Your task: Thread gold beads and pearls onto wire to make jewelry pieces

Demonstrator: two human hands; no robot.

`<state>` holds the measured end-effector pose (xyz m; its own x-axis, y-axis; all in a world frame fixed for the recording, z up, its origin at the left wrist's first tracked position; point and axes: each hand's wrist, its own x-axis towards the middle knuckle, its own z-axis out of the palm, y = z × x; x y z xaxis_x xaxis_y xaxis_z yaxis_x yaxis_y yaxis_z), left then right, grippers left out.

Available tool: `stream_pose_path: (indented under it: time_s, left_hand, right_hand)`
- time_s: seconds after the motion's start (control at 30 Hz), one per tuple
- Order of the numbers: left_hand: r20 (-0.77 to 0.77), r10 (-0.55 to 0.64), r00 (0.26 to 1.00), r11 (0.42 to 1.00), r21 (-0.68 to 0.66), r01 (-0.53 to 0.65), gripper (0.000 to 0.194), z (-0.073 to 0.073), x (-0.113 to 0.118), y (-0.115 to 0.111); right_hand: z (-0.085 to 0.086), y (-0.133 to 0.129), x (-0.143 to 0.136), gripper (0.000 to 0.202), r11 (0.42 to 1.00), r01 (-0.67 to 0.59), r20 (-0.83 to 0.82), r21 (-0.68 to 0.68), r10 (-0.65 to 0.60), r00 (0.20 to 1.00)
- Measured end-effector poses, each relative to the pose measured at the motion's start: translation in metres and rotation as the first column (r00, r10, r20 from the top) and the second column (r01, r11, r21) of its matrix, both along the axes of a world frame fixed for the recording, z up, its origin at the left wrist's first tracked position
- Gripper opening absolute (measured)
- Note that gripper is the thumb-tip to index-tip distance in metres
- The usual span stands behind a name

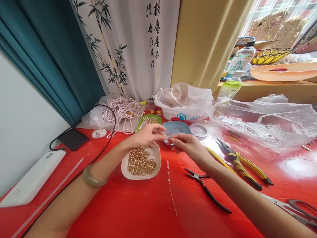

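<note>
My left hand (154, 133) is above the cream tray of gold beads (123, 168), its thumb and fingers curled toward my right hand. My right hand (182, 141) is by the front edge of the blue tray (182, 125), thumb and index finger pinched together. Whatever lies between the fingertips of either hand is too small to make out. Small beads lie in the blue tray. Just in front of my hands, a thin strand (168, 175) with pearly beads at its far end lies on the red table. Behind my left hand is a green tray (158, 117), partly hidden.
Black-handled pliers (210, 193), yellow-black pliers (239, 165), yellow tweezers (220, 158) and scissors (284, 205) lie right. Pink bead strings (121, 110), a plastic-lined bowl (185, 110) and a plastic bag (267, 125) stand behind. A black cable (109, 140) and phone (73, 138) lie left.
</note>
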<state>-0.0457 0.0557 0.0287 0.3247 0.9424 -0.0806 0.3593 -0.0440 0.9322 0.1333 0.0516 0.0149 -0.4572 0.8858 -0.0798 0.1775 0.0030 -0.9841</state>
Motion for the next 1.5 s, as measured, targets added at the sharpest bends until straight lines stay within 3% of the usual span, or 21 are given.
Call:
stream_pose_path:
  time_s: [0.13,0.23,0.33,0.63,0.93,1.23,1.37,1.5]
  left_hand:
    - [-0.29,-0.238,0.927,0.965,0.041,0.26,0.023,-0.008,0.002,-0.011]
    - [-0.448,-0.255,0.857,0.914,0.176,0.365,0.022,-0.014,0.009,-0.013]
    - [-0.531,-0.245,0.811,0.887,0.215,0.409,0.023,-0.018,0.016,-0.013]
    - [-0.436,-0.391,0.811,0.877,0.092,0.472,0.02,-0.024,0.022,-0.009]
    - [-0.38,-0.552,0.742,0.808,-0.025,0.588,0.023,-0.017,0.027,-0.003]
    - [-0.158,-0.511,0.845,0.86,-0.092,0.502,0.011,-0.022,0.029,0.001]
    - [-0.041,-0.365,0.93,0.929,-0.077,0.361,0.011,-0.027,0.026,0.002]
    - [0.083,-0.208,0.975,0.974,-0.078,0.214,0.014,-0.032,0.023,0.002]
  right_hand:
    - [0.004,-0.002,0.007,0.016,0.999,0.038,-0.016,-0.02,-0.038,0.999]
    - [0.009,-0.004,0.009,0.016,0.998,0.056,-0.027,-0.034,-0.057,0.998]
    - [0.012,-0.006,0.011,0.016,0.997,0.061,-0.037,-0.05,-0.063,0.997]
    - [0.013,-0.006,0.011,0.015,0.997,0.045,-0.065,-0.055,-0.049,0.997]
    - [0.018,-0.003,0.013,0.015,1.0,0.021,-0.073,0.003,-0.021,0.997]
    - [0.024,-0.001,0.012,0.015,0.998,0.07,-0.058,-0.007,-0.07,0.996]
    - [0.01,-0.001,0.018,0.022,0.984,0.169,-0.02,-0.065,-0.17,0.985]
    - [-0.005,-0.011,0.022,0.022,0.987,0.051,0.02,-0.154,-0.049,0.999]
